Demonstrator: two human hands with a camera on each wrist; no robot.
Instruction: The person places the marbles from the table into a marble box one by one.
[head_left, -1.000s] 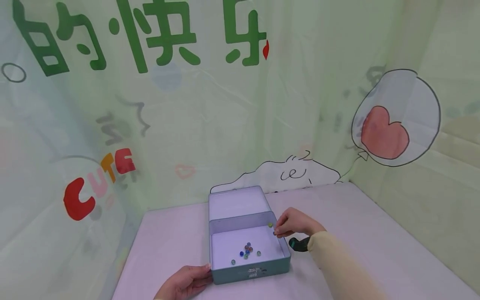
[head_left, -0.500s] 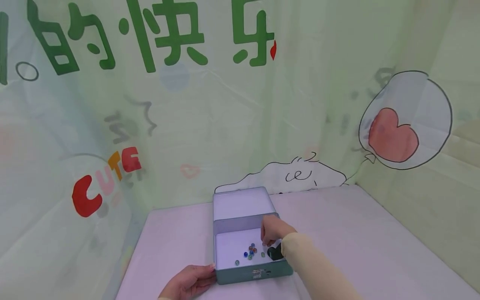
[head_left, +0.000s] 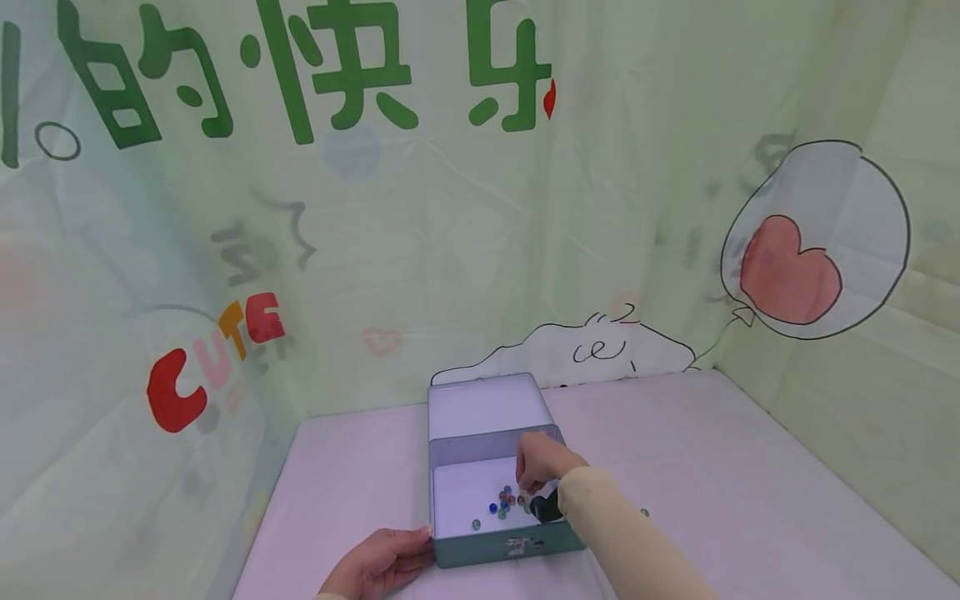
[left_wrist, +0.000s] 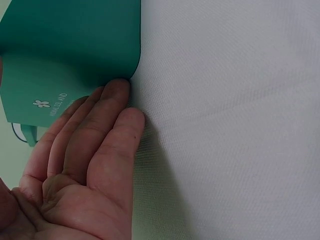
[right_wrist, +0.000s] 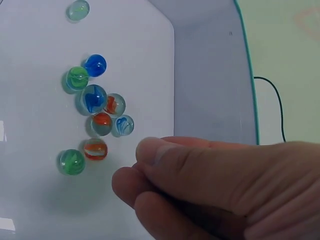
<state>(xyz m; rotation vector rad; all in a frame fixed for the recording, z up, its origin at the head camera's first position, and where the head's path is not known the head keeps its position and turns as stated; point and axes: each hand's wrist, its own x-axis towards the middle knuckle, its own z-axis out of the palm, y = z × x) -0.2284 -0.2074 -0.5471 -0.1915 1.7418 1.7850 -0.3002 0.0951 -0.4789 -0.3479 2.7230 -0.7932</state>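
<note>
A teal tin box (head_left: 468, 552) lies with its lid (head_left: 487, 407) folded back. My left hand (head_left: 382, 560) holds its near left corner, thumb at the rim and fingertips low against the printed side (left_wrist: 30, 100). Inside the box, my right hand (head_left: 542, 460) hovers over the white floor with fingers loosely curled; no marble shows between its fingertips in the right wrist view. Just beyond those fingertips sit an orange-striped marble (right_wrist: 95, 149) and a green marble (right_wrist: 72, 162). Several blue, green and orange glass marbles cluster close by, and a pale one (right_wrist: 78, 10) lies apart.
Another greenish marble (head_left: 644, 512) rests on the pale tabletop (head_left: 660, 433) right of the box, partly behind the sleeve. A dark wrist device (head_left: 546, 506) covers the box's near right corner. Printed curtains (head_left: 480, 233) enclose the back and sides.
My right hand has moved left from the box's right wall to its interior. The orange-striped marble it pinched has been let go and lies near the cluster. The left hand keeps its hold.
</note>
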